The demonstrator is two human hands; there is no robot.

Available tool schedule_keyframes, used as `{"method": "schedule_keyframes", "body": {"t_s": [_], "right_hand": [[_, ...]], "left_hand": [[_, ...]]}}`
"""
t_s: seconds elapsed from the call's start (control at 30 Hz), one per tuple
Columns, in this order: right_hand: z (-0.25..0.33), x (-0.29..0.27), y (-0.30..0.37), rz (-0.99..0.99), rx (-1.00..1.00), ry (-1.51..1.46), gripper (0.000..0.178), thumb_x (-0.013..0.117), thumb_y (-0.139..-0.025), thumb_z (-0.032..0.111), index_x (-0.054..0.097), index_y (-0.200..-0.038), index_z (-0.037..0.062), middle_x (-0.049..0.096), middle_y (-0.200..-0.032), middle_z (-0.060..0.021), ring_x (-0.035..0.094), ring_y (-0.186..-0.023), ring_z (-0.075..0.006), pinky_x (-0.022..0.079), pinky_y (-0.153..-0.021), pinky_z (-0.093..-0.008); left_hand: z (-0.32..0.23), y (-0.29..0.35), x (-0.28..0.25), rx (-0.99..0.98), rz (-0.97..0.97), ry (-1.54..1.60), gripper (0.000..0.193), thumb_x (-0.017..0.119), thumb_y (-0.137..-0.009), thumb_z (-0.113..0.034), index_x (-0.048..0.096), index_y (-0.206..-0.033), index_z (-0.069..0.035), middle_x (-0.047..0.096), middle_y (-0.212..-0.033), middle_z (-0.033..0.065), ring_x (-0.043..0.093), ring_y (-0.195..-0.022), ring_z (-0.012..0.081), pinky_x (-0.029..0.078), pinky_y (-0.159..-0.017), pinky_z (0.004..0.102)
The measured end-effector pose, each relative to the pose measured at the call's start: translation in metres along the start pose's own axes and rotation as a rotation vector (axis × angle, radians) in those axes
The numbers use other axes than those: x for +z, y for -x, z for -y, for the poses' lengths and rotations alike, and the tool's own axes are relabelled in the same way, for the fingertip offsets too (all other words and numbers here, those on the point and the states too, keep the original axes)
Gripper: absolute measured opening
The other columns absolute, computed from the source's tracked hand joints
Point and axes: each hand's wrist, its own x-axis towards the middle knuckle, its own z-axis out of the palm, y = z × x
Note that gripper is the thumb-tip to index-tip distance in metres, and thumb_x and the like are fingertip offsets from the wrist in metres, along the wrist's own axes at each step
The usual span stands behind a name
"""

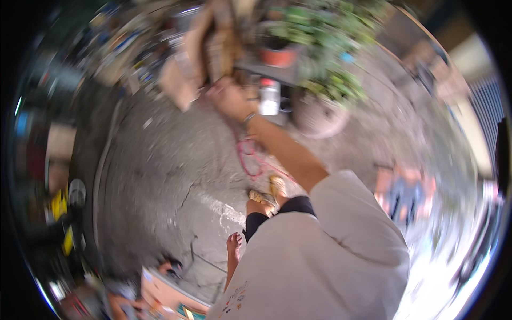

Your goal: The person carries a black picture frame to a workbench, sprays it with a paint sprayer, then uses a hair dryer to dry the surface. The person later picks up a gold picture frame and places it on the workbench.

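Note:
My right hand [228, 98] reaches out ahead, with a band at its wrist. Its fingers look curled, but motion blurs them, and what they hold, if anything, cannot be made out. Close by its fingertips is a tan, board-like piece [177, 84]; whether they touch is unclear. Just right of the hand stands a white bottle with a red cap [269, 97]. Low at my left side hangs my left hand [233, 244], fingers loosely apart, nothing seen in it. A pink cord [250, 160] lies looped on the ground below my right forearm.
An orange-red plant pot [278, 55] and a large round planter [320, 114] with leafy plants stand ahead to the right. Blurred clutter [128, 48] lies at the far left. Another person's arm [125, 305] shows at lower left, beside an orange-brown panel [170, 290]. The concrete ground [154, 170] is cracked.

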Motion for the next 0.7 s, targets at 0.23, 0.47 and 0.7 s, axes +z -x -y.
{"method": "schedule_keyframes", "body": {"t_s": [0.23, 0.47, 0.7], "right_hand": [[-0.156, -0.121, 0.427, 0.320, 0.418, 0.123, 0.042, 0.057, -0.095, 0.042, 0.066, -0.105, 0.0023, 0.065, -0.091, -0.0236, 0.063, -0.089, -0.0421, 0.048, -0.079, -0.0511], [-0.102, -0.335, 0.828, -0.332, 1.695, 0.305, 0.045, 0.059, -0.095, 0.044, 0.067, -0.098, -0.0003, 0.070, -0.075, -0.0136, 0.070, -0.066, -0.0240, 0.055, -0.061, -0.0393], [-0.047, -0.415, 0.921, -1.172, 1.679, -0.493, 0.060, 0.051, -0.098, 0.056, 0.055, -0.121, 0.0008, 0.067, -0.094, -0.0099, 0.068, -0.075, -0.0214, 0.055, -0.065, -0.0354]], "left_hand": [[0.025, -0.067, -0.016, 0.129, 0.467, -0.489, 0.036, 0.053, -0.099, -0.037, 0.057, -0.125, -0.012, 0.065, -0.113, 0.0091, 0.064, -0.103, 0.0262, 0.051, -0.079, 0.0425], [-0.028, -0.107, 0.010, 0.058, 0.324, -0.624, 0.035, 0.054, -0.097, -0.037, 0.058, -0.121, -0.011, 0.066, -0.107, 0.0074, 0.066, -0.093, 0.0253, 0.050, -0.072, 0.0387], [-0.058, -0.042, 0.174, 0.245, 0.369, -0.749, 0.048, 0.054, -0.098, -0.042, 0.054, -0.128, -0.004, 0.063, -0.123, 0.0153, 0.063, -0.111, 0.0299, 0.050, -0.088, 0.0412]]}}
